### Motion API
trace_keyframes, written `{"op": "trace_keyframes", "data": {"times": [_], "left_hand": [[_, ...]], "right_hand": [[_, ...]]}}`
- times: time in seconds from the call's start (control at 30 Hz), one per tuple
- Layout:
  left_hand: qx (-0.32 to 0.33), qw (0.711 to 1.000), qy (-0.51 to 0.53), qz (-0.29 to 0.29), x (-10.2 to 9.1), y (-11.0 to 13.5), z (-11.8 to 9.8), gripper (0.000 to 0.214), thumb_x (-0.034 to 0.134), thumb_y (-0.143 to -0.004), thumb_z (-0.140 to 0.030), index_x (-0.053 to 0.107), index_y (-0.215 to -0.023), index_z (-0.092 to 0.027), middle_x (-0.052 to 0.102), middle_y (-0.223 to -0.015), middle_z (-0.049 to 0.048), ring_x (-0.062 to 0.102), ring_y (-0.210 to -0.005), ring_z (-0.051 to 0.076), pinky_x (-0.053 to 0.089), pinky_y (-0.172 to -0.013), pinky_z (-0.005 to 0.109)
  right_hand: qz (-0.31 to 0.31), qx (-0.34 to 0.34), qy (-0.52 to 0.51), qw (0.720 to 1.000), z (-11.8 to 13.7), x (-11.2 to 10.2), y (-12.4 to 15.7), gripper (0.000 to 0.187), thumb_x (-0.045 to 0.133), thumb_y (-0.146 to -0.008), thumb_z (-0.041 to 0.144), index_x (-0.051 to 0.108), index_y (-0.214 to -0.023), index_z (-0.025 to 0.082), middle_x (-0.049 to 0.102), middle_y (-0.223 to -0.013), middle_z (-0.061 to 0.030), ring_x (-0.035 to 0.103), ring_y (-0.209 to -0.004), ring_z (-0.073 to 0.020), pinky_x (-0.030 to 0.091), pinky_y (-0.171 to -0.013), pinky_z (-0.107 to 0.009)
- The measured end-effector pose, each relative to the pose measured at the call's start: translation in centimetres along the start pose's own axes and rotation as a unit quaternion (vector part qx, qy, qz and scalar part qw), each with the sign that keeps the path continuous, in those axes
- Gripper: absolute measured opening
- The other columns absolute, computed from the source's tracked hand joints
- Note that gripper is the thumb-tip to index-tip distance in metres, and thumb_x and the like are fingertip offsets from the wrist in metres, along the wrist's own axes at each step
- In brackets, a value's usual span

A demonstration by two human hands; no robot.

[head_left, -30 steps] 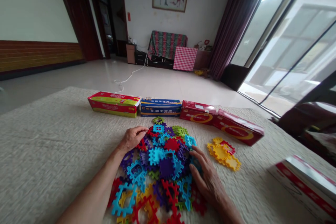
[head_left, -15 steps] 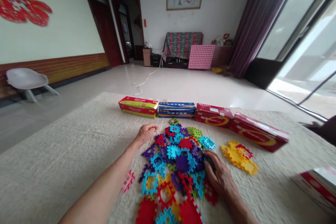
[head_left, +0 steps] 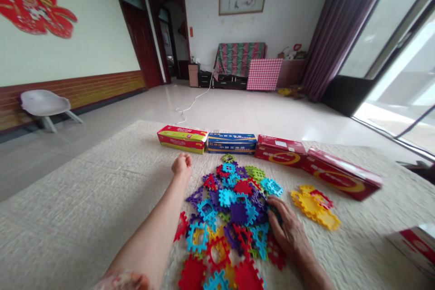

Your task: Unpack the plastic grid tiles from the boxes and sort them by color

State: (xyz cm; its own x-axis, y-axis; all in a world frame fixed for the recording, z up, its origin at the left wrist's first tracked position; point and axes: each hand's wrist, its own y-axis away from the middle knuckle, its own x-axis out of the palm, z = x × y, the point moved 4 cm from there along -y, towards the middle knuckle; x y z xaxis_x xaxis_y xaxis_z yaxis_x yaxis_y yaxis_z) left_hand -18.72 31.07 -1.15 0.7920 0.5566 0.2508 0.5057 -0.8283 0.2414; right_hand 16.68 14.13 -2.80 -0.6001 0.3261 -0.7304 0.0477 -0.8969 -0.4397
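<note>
A heap of plastic interlocking tiles with toothed edges lies in front of me; a purple tile (head_left: 239, 214), a light blue tile (head_left: 197, 237) and a red tile (head_left: 192, 273) are among them. My left hand (head_left: 181, 164) is closed in a fist above the mat, left of the heap and close to the red and yellow box (head_left: 182, 139); its fingers hide whatever they may hold. At the heap's right edge, my right hand (head_left: 287, 224) curls round a dark, smooth object (head_left: 276, 214), whose kind I cannot make out.
Beyond the heap stand a blue box (head_left: 232, 143) and two dark red boxes, one in the middle (head_left: 280, 150) and one farther right (head_left: 343, 173). Yellow tiles (head_left: 314, 206) lie apart at right. Another box (head_left: 413, 251) sits lower right. All rest on a beige mat (head_left: 84, 204).
My left hand has moved left and slightly away from me, and its fingers have curled in. The left forearm now covers where a pink tile lay. My right hand stays at the heap.
</note>
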Motion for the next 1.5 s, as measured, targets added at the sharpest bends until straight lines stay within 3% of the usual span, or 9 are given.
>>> {"op": "trace_keyframes", "data": {"times": [0.13, 0.27, 0.43, 0.5, 0.6, 0.9, 1.1, 1.3, 1.5], "left_hand": [[0.013, 0.981, -0.142, 0.134, 0.4, 1.6, 1.0, 0.028, 0.063, -0.088, -0.030, 0.063, -0.111, -0.014, 0.065, -0.109, 0.0083, 0.064, -0.094, 0.020, 0.055, -0.082, 0.040], [0.070, 0.942, -0.240, 0.224, -3.5, 4.7, 0.1, 0.008, 0.070, -0.071, -0.020, 0.073, -0.078, -0.017, 0.072, -0.076, 0.0027, 0.068, -0.078, 0.019, 0.054, -0.082, 0.033], [0.168, 0.914, -0.295, 0.223, -10.6, 9.2, 0.0, 0.029, 0.063, -0.074, -0.032, 0.074, -0.098, -0.021, 0.073, -0.110, 0.0050, 0.061, -0.114, 0.025, 0.042, -0.106, 0.037], [0.265, 0.871, -0.355, 0.213, -11.4, 10.5, 0.9, 0.037, 0.056, -0.081, -0.037, 0.069, -0.111, -0.020, 0.067, -0.123, 0.0075, 0.058, -0.120, 0.024, 0.040, -0.109, 0.038], [0.321, 0.843, -0.388, 0.189, -10.4, 11.4, 2.6, 0.042, 0.049, -0.087, -0.036, 0.064, -0.122, -0.020, 0.062, -0.132, 0.0097, 0.055, -0.125, 0.023, 0.039, -0.111, 0.039], [0.256, 0.898, -0.289, 0.212, -3.7, 11.5, 3.0, 0.034, 0.055, -0.085, -0.033, 0.067, -0.115, -0.022, 0.067, -0.124, 0.0083, 0.059, -0.119, 0.023, 0.042, -0.107, 0.037], [0.257, 0.901, -0.276, 0.214, -0.9, 11.1, 3.5, 0.032, 0.049, -0.089, -0.032, 0.070, -0.109, -0.019, 0.070, -0.116, 0.0103, 0.064, -0.112, 0.023, 0.046, -0.102, 0.039], [0.289, 0.895, -0.252, 0.228, -1.2, 11.2, 3.5, 0.032, 0.050, -0.090, -0.035, 0.070, -0.108, -0.019, 0.071, -0.116, 0.0087, 0.064, -0.112, 0.021, 0.048, -0.100, 0.034], [0.333, 0.895, -0.271, 0.116, -3.3, 9.6, 2.9, 0.027, 0.048, -0.090, -0.031, 0.070, -0.100, -0.020, 0.071, -0.106, 0.0111, 0.064, -0.105, 0.025, 0.047, -0.099, 0.038]], "right_hand": [[-0.003, -0.005, 0.005, 1.000, -0.1, 0.1, 0.0, 0.032, 0.042, -0.092, 0.040, 0.058, -0.112, 0.021, 0.065, -0.120, -0.0109, 0.064, -0.110, -0.0243, 0.051, -0.097, -0.043], [-0.004, -0.013, 0.008, 1.000, -0.3, 0.2, 0.0, 0.031, 0.044, -0.091, 0.040, 0.058, -0.113, 0.022, 0.064, -0.121, -0.0102, 0.064, -0.110, -0.0243, 0.051, -0.097, -0.043], [0.000, -0.018, 0.010, 1.000, -0.5, 0.3, 0.0, 0.032, 0.045, -0.091, 0.039, 0.058, -0.113, 0.021, 0.065, -0.120, -0.0104, 0.064, -0.110, -0.0246, 0.051, -0.097, -0.043], [0.000, -0.018, 0.009, 1.000, -0.4, 0.2, 0.0, 0.032, 0.044, -0.091, 0.040, 0.058, -0.113, 0.021, 0.065, -0.120, -0.0107, 0.064, -0.111, -0.0247, 0.051, -0.098, -0.044], [-0.003, -0.015, 0.009, 1.000, -0.1, 0.0, -0.1, 0.033, 0.044, -0.091, 0.040, 0.059, -0.112, 0.021, 0.066, -0.119, -0.0110, 0.064, -0.110, -0.0247, 0.051, -0.097, -0.043], [-0.003, 0.027, -0.033, 0.999, 0.0, -1.0, -0.4, 0.035, 0.046, -0.088, 0.045, 0.065, -0.105, 0.022, 0.069, -0.116, -0.0087, 0.066, -0.108, -0.0258, 0.052, -0.096, -0.042], [-0.023, 0.072, -0.062, 0.995, -0.7, -1.5, -0.4, 0.038, 0.046, -0.086, 0.051, 0.067, -0.103, 0.023, 0.072, -0.112, -0.0076, 0.067, -0.108, -0.0268, 0.053, -0.094, -0.040], [-0.032, 0.080, -0.078, 0.993, -0.7, -1.5, -0.3, 0.037, 0.047, -0.086, 0.051, 0.068, -0.099, 0.023, 0.073, -0.108, -0.0062, 0.068, -0.104, -0.0256, 0.053, -0.094, -0.038], [-0.041, 0.095, -0.092, 0.990, -0.9, -1.5, -0.3, 0.035, 0.048, -0.085, 0.050, 0.069, -0.096, 0.024, 0.074, -0.107, -0.0053, 0.068, -0.103, -0.0261, 0.053, -0.094, -0.038]]}}
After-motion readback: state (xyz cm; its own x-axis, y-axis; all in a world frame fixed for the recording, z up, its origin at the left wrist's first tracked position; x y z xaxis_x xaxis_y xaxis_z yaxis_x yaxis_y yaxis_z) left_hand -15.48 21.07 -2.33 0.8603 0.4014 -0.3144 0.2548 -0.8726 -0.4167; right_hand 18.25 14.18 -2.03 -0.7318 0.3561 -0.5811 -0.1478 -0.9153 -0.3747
